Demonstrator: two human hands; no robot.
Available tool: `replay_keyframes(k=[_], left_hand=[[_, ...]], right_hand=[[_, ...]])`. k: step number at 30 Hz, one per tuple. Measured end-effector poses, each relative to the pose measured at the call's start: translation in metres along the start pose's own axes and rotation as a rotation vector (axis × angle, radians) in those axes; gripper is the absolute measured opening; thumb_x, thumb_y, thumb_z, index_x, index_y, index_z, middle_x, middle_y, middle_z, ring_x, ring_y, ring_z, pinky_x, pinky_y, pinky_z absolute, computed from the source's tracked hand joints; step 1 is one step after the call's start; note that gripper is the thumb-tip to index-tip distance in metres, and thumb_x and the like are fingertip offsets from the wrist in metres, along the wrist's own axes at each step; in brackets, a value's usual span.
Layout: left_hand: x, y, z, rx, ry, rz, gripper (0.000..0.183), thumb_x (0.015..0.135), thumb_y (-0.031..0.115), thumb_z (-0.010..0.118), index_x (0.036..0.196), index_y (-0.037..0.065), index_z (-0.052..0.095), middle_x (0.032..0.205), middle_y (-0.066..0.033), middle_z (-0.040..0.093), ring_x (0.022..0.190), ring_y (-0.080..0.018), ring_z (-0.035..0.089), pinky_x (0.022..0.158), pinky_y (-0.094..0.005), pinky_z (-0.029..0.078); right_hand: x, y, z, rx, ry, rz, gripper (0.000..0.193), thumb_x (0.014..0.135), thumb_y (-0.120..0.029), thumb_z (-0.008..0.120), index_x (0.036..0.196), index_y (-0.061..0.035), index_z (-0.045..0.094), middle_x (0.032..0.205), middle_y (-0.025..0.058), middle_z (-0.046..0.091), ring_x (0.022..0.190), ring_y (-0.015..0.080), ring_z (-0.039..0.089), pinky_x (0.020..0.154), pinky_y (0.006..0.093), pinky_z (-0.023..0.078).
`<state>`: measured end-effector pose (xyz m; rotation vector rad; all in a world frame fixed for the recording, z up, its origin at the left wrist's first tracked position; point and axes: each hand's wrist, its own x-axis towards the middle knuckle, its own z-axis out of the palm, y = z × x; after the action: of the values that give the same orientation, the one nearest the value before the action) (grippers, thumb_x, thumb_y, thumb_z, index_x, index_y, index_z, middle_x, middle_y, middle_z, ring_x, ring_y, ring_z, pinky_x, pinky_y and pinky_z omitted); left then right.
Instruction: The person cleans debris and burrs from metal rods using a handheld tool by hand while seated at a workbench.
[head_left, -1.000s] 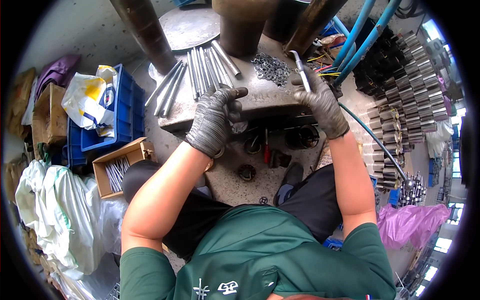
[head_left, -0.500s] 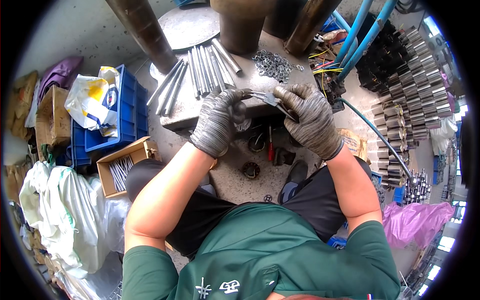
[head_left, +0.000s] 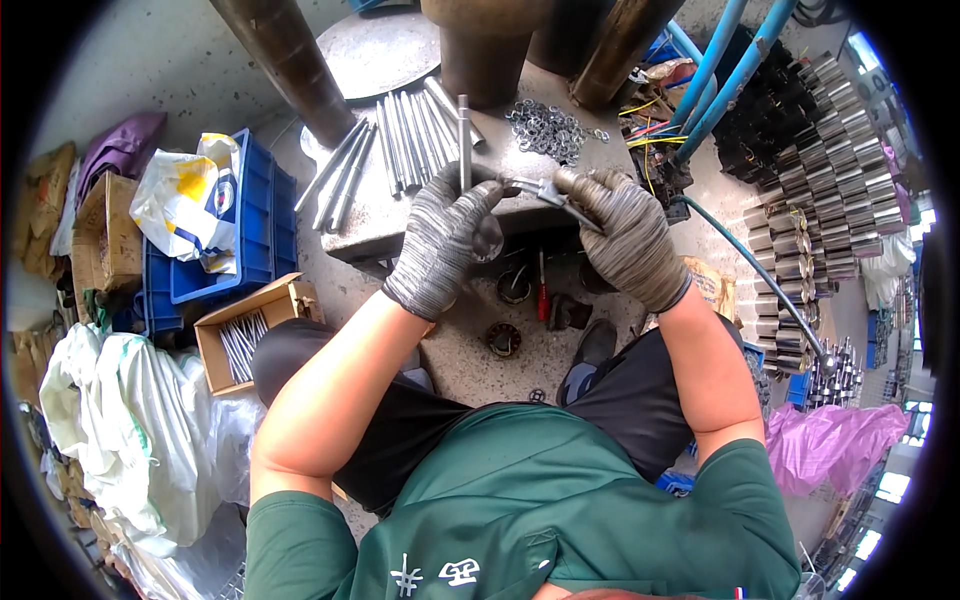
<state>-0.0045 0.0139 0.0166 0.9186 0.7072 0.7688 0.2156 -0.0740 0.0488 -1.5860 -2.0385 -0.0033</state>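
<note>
My gloved left hand [head_left: 440, 240] is closed around a slim metal rod [head_left: 464, 135], which stands up above its fingers. In my gloved right hand [head_left: 630, 235] is a pair of pliers [head_left: 550, 194], their tips pointing left to the left hand's fingertips. Whether the tips grip anything small is too fine to make out. Beyond the left hand, several loose metal rods [head_left: 405, 140] lie side by side on the worktable [head_left: 510, 178]. A heap of small metal rings [head_left: 550, 130] sits behind the pliers.
Thick brown metal columns [head_left: 480, 65] rise at the table's back. To the left are a blue crate [head_left: 265, 215] and a cardboard box [head_left: 210, 345] of thin rods. Blue pipes [head_left: 735, 80] and stacked metal cylinders [head_left: 830, 170] stand on the right. A red-handled tool [head_left: 542, 300] lies below the table.
The rod in my left hand has come upright and now shows clearly above the fingers. My left hand has turned, and the pliers in my right hand have shifted slightly right.
</note>
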Motion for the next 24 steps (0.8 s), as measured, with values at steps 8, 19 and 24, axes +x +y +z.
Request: replay_keyframes(k=[8, 19, 24], left_hand=[[-0.008, -0.003, -0.005, 0.34, -0.054, 0.12, 0.038, 0.108, 0.019, 0.052, 0.138, -0.002, 0.06, 0.095, -0.0073, 0.073, 0.064, -0.0063, 0.062, 0.058, -0.0196, 0.049], [-0.016, 0.004, -0.006, 0.682, -0.116, 0.313, 0.031, 0.098, -0.001, 0.064, 0.128, 0.0, 0.07, 0.11, -0.0079, 0.073, 0.097, -0.014, 0.067, 0.091, -0.0299, 0.055], [-0.018, -0.001, -0.009, 0.501, -0.211, 0.085, 0.032, 0.1, 0.001, 0.061, 0.131, 0.0, 0.068, 0.115, -0.0097, 0.072, 0.102, -0.014, 0.066, 0.094, -0.0294, 0.055]], right_hand=[[-0.006, 0.011, -0.021, 0.329, 0.03, 0.317, 0.044, 0.088, -0.008, 0.072, 0.131, -0.0022, 0.068, 0.105, 0.0198, 0.072, 0.093, 0.0321, 0.072, 0.086, 0.0378, 0.057], [-0.01, 0.028, -0.051, 0.453, -0.398, 0.312, 0.051, 0.083, -0.006, 0.075, 0.134, -0.0035, 0.067, 0.106, 0.0153, 0.076, 0.099, 0.0174, 0.072, 0.091, 0.0337, 0.056], [-0.019, 0.03, -0.043, 0.566, -0.487, 0.3, 0.055, 0.081, -0.008, 0.077, 0.134, 0.0003, 0.066, 0.125, 0.0141, 0.073, 0.115, 0.021, 0.068, 0.103, 0.0352, 0.051]])
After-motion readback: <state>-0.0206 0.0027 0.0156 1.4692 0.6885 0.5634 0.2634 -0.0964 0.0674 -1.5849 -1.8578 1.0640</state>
